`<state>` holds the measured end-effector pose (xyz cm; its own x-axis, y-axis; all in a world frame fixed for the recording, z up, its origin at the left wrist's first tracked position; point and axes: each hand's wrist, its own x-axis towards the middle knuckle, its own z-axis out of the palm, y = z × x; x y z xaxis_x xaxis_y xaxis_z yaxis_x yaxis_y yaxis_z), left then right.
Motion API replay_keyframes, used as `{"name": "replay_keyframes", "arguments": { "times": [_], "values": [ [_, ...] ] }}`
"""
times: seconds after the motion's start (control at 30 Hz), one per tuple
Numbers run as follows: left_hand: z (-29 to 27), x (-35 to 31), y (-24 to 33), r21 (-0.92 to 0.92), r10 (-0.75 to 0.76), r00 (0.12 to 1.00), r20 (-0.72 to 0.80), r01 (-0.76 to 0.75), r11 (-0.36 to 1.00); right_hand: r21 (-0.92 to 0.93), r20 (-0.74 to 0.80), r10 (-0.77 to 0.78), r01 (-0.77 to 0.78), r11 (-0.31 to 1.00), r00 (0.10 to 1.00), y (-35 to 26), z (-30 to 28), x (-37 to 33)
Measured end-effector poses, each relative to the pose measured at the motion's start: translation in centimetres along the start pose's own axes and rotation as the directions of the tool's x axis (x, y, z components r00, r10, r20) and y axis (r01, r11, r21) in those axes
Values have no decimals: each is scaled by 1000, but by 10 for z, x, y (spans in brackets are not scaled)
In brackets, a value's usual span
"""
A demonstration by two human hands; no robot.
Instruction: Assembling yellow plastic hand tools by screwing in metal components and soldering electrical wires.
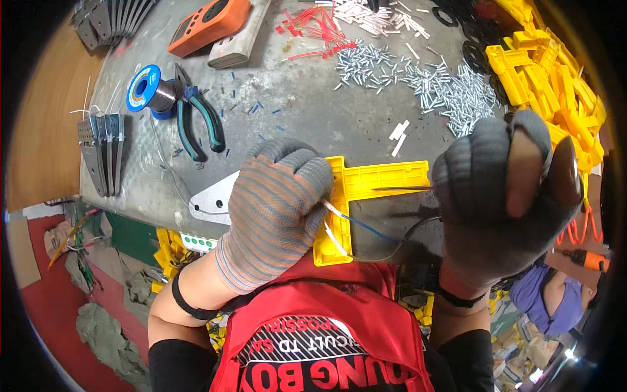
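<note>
My left hand [277,206], in a grey striped glove, is closed over the wide end of a yellow T-shaped plastic housing [388,176]. White and blue wires [366,227] come out from under its fingers. Beyond its wrist side, a grey metal plate with holes [212,204] sticks out. My right hand [503,196], gloved in grey with some fingertips bare, is closed around a tool with a thin pointed metal shaft [405,189]. That shaft points left across the housing's narrow arm; the tool's handle is hidden in the fist.
Loose screws [450,91], white sleeves [375,16] and red ties [313,32] lie at the back. Yellow housings [548,72] are heaped far right. To the left are pliers [202,121], a solder spool [153,91] and metal plates [104,153]; an orange device [209,26] stands behind.
</note>
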<state>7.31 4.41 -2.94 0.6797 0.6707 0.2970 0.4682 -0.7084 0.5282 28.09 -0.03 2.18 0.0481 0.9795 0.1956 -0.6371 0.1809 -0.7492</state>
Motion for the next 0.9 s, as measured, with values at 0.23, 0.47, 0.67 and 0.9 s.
{"name": "replay_keyframes", "arguments": {
  "times": [0.23, 0.47, 0.67, 0.9],
  "values": [
    [6, -8, -2, 29, 11, 994, -113, -8, 1000, -223, -184, 39, -80, 972, 982, 21, 28, -5],
    [15, -9, -2, 257, 82, 992, -93, -55, 965, -270, -162, 74, -116, 956, 984, 27, 31, 7],
    [15, -5, -3, 308, 124, 987, -102, -88, 947, -325, -137, 103, -143, 935, 985, 27, 29, 5],
    [9, -4, 3, 332, 85, 994, -62, -59, 941, -393, -95, 160, -185, 901, 982, 26, 24, 7]
  ]
}}
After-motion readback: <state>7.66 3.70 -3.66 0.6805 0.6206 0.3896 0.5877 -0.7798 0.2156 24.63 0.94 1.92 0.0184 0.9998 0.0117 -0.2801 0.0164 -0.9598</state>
